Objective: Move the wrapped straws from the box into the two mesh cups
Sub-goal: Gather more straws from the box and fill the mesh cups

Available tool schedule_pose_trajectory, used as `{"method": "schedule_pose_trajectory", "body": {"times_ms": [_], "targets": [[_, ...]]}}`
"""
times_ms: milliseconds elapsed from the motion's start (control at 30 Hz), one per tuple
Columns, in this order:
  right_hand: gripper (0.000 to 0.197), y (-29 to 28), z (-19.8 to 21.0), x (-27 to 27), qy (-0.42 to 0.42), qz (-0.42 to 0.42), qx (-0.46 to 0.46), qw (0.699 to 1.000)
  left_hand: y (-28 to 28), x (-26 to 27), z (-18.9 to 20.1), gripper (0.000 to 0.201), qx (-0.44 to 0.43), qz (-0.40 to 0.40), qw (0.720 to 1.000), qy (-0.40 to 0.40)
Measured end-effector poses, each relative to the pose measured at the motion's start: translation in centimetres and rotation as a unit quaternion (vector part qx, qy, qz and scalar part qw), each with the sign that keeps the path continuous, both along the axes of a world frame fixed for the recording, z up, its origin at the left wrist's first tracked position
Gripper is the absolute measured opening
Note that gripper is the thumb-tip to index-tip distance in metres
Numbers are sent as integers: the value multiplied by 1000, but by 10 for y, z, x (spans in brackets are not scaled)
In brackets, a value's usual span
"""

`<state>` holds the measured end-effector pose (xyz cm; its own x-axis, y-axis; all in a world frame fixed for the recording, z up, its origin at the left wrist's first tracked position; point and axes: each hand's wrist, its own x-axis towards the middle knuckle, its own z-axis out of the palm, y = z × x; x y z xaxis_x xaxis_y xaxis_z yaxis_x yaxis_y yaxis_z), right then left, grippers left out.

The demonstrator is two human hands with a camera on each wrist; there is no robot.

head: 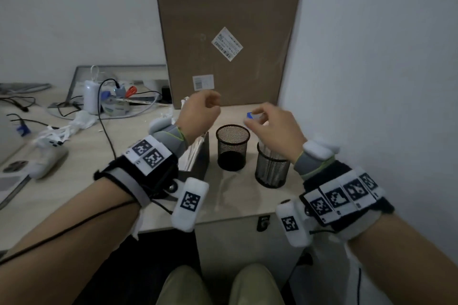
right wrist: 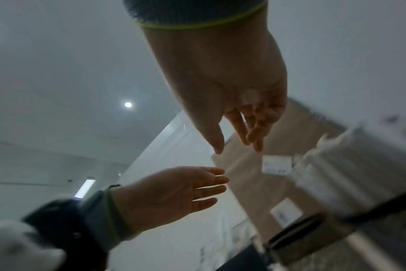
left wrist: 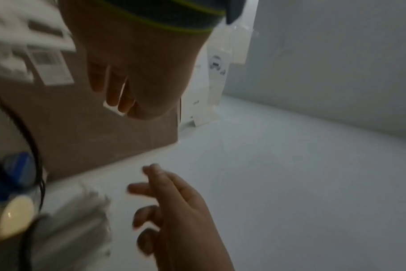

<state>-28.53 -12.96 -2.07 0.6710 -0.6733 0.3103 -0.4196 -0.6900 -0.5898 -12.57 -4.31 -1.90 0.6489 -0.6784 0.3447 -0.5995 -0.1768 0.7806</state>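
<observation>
Two black mesh cups stand on the table: the left cup (head: 232, 147) looks empty, and the right cup (head: 271, 167) holds several wrapped straws (head: 269, 153). A dark box (head: 202, 156) with white wrapped straws (head: 193, 153) sits left of the cups, partly hidden by my left wrist. My left hand (head: 213, 101) hovers above the box, fingers relaxed, holding nothing. My right hand (head: 252, 121) hangs over the right cup, also holding nothing. The right wrist view shows both the right hand (right wrist: 239, 146) and the left hand (right wrist: 216, 187) with straight fingers. A small blue-and-white item (head: 250, 115) shows by my right fingertips.
A tall cardboard carton (head: 228, 32) stands upright behind the cups, against the wall on the right. The table's left part holds cables, a white device (head: 90, 96), torn paper wrappers (head: 74, 121) and a white controller (head: 47, 156). The table's front edge (head: 223, 220) is close to my knees.
</observation>
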Motion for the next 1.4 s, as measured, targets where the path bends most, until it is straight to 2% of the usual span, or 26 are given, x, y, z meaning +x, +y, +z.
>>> {"method": "schedule_pose_trajectory", "body": {"times_ms": [67, 167, 267, 367, 500, 633, 767, 833, 900, 967, 1267, 1400], "targets": [[31, 21, -8, 25, 70, 54, 70, 994, 22, 23, -3, 33, 38, 54, 998, 18], [36, 43, -20, 60, 147, 97, 132, 976, 55, 45, -13, 38, 141, 101, 984, 40], [28, 57, -32, 87, 183, 108, 193, 958, 80, 51, -22, 42, 193, 105, 974, 56], [28, 71, -44, 107, 206, 79, 200, 955, 96, 51, -33, 45, 216, 91, 970, 66], [33, 78, -55, 107, 195, 8, 139, 971, 99, 48, -47, 47, 192, 83, 976, 62], [20, 81, -65, 107, 149, -22, 100, 983, 99, 40, -50, 47, 165, 89, 981, 52], [35, 89, -70, 102, 117, -37, 55, 991, 95, 28, -49, 42, 105, 78, 988, 79], [40, 93, -70, 99, 123, -44, 27, 991, 92, 22, -50, 49, 70, 79, 990, 91], [49, 97, -72, 97, 130, -46, -2, 990, 90, 18, -54, 65, 43, 85, 991, 95], [54, 99, -74, 95, 128, -40, -18, 991, 86, 16, -61, 76, 48, 95, 991, 83], [52, 91, -79, 99, 115, -32, -22, 993, 82, 23, -72, 34, 38, 127, 991, 15], [52, 87, -81, 102, 119, -27, -26, 992, 82, 25, -73, 27, 30, 114, 993, 1]]}}
